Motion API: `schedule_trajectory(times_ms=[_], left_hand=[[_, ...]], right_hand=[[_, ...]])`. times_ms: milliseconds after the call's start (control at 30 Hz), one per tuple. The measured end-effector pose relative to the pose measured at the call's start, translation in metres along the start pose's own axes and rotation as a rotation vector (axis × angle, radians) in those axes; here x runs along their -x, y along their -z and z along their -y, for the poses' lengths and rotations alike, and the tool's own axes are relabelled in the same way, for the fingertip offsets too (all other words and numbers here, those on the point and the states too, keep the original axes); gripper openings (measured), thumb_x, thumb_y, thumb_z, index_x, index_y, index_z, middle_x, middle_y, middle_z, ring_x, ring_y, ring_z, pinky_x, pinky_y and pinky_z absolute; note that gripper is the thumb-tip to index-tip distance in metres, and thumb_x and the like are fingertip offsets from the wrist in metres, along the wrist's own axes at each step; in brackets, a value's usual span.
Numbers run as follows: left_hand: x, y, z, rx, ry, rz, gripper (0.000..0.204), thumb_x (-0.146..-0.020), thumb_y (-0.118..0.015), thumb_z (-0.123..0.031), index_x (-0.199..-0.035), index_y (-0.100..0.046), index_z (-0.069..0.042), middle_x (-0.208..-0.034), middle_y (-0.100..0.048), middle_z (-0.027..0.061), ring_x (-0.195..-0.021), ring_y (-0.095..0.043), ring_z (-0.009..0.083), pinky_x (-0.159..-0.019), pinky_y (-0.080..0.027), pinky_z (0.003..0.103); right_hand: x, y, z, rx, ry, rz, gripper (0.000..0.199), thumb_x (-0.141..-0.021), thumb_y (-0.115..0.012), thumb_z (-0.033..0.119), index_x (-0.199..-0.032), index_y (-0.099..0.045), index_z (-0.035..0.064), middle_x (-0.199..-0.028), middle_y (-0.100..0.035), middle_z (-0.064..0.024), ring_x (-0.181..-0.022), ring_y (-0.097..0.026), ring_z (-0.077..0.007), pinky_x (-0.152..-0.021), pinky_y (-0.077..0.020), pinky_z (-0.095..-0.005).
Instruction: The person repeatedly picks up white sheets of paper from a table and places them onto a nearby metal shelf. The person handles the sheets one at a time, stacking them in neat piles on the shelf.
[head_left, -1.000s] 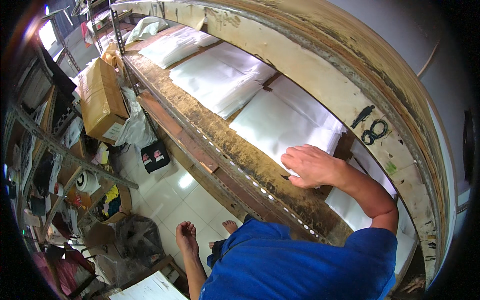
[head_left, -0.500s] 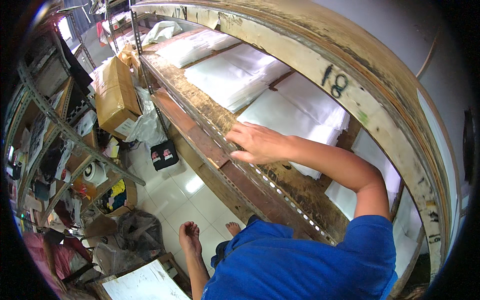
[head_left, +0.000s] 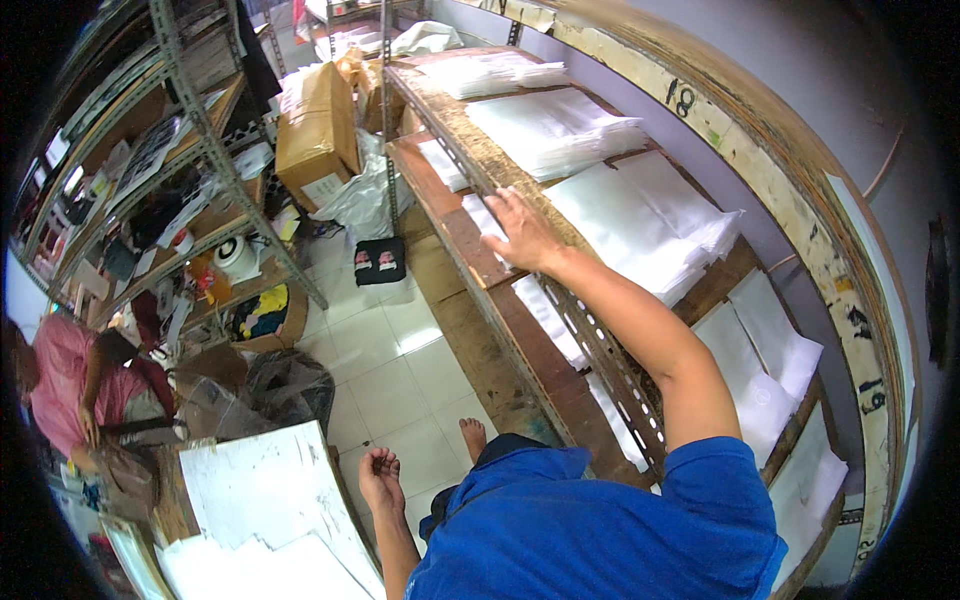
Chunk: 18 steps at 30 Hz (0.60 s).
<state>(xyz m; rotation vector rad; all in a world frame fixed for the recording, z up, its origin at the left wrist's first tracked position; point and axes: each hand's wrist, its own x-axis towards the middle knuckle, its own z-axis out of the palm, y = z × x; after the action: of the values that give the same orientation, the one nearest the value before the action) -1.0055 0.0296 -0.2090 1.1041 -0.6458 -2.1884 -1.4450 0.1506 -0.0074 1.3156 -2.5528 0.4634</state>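
My right hand (head_left: 525,232) lies over the slotted metal edge (head_left: 585,325) of a wooden shelf, fingers extended and thumb apart. Beside it on that shelf are stacks of white sheets, the closest being a wide stack (head_left: 635,215) with a crease across it. More white sheets (head_left: 548,315) show on the brown shelf board below. Low at my side hangs my left hand (head_left: 381,482), palm up, its fingers loosely curled and apart from any object. I see nothing held in either hand.
A worn board (head_left: 760,110) curves overhead at right. Left stand a metal rack (head_left: 200,115), a cardboard box (head_left: 315,125) and a table with a white top (head_left: 260,480). A person in pink (head_left: 80,385) sits beyond it. A black folded item (head_left: 380,262) lies on the tiles.
My view has shifted, bringing the lower shelf's sheets, the white-topped table and the person in pink further into sight. My right hand remains at the shelf edge; my left still hangs low.
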Motion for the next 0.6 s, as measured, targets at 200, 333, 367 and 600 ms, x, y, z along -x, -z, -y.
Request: schedule_trajectory(times_ms=[200,333,367,600], left_hand=[[0.050,0.044,-0.009,0.003,-0.120,-0.034,0.023,-0.095,-0.051,-0.026,-0.088,-0.059,-0.006,-0.086,-0.062,0.0061,-0.078,-0.058,0.0178,-0.073,-0.047,0.030],[0.118,0.064,-0.014,-0.114,-0.240,-0.143,0.025,-0.095,-0.051,-0.026,-0.088,-0.059,-0.004,-0.084,-0.062,0.0071,-0.078,-0.059,0.0166,-0.075,-0.048,0.030],[0.136,0.069,-0.019,-0.156,-0.264,-0.194,0.025,-0.096,-0.050,-0.025,-0.088,-0.059,-0.003,-0.085,-0.062,0.0074,-0.079,-0.059,0.0165,-0.076,-0.048,0.031],[0.196,0.095,-0.033,-0.678,-0.514,-0.392,0.027,-0.094,-0.051,-0.023,-0.099,-0.062,0.001,-0.093,-0.064,0.0110,-0.089,-0.060,0.0200,-0.082,-0.047,0.032]], right_hand=[[-0.005,-0.007,-0.007,0.015,0.008,-0.126,0.056,-0.083,-0.062,0.032,-0.129,-0.049,0.0034,-0.137,-0.044,-0.0229,-0.130,-0.039,-0.0378,-0.108,-0.0331,-0.0450],[-0.006,-0.018,-0.010,-0.062,0.115,-0.201,0.044,-0.082,-0.067,0.024,-0.118,-0.059,0.0000,-0.125,-0.055,-0.0214,-0.118,-0.051,-0.0361,-0.102,-0.0393,-0.0422],[-0.003,-0.004,0.002,-0.038,0.166,-0.165,0.043,-0.082,-0.066,0.023,-0.117,-0.059,-0.0004,-0.123,-0.056,-0.0206,-0.117,-0.051,-0.0357,-0.101,-0.0398,-0.0418],[-0.024,-0.035,-0.067,0.002,0.252,-0.117,0.036,-0.089,-0.058,0.019,-0.115,-0.055,-0.0055,-0.114,-0.056,-0.0245,-0.108,-0.053,-0.0396,-0.097,-0.0412,-0.0420]])
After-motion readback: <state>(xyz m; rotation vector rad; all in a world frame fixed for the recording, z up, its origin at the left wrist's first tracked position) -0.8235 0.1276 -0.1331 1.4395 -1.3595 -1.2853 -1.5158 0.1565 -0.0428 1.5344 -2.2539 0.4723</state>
